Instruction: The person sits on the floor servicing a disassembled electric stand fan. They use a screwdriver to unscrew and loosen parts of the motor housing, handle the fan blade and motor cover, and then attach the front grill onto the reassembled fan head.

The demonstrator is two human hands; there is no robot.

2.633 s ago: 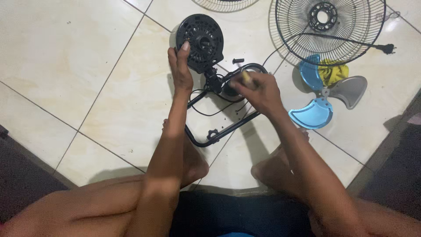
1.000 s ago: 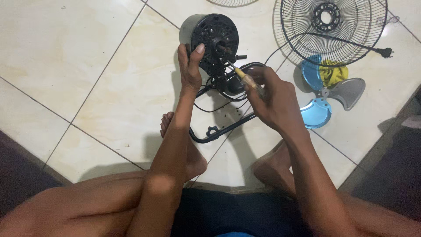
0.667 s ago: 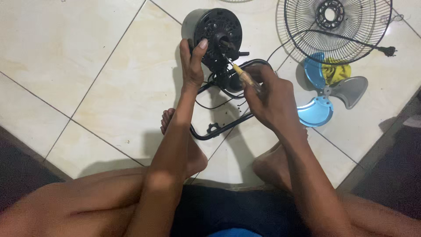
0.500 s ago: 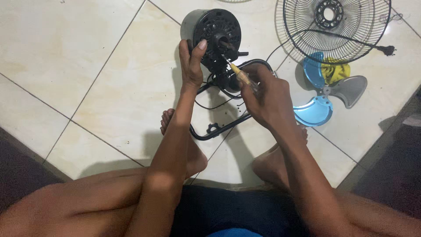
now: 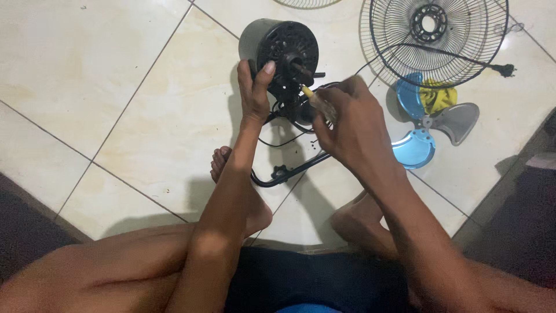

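A black fan motor housing (image 5: 279,45) stands on the tiled floor, its shaft pointing toward me. My left hand (image 5: 253,93) grips the housing's near side. My right hand (image 5: 346,122) holds a screwdriver with a yellowish handle (image 5: 313,97), its tip aimed at the motor's front. Under the motor lies the black tubular fan stand (image 5: 289,171) with tangled black wire.
A round wire fan guard (image 5: 463,40) lies at the upper right, with a black power cord and plug (image 5: 505,70) across it. A blue-and-grey fan blade (image 5: 431,124) and a yellow cloth (image 5: 437,95) lie beside it. My bare feet rest on the tiles near the stand.
My right hand has brought the screwdriver up from the stand toward the motor's front. My left hand has stayed on the housing, which now sits more upright.
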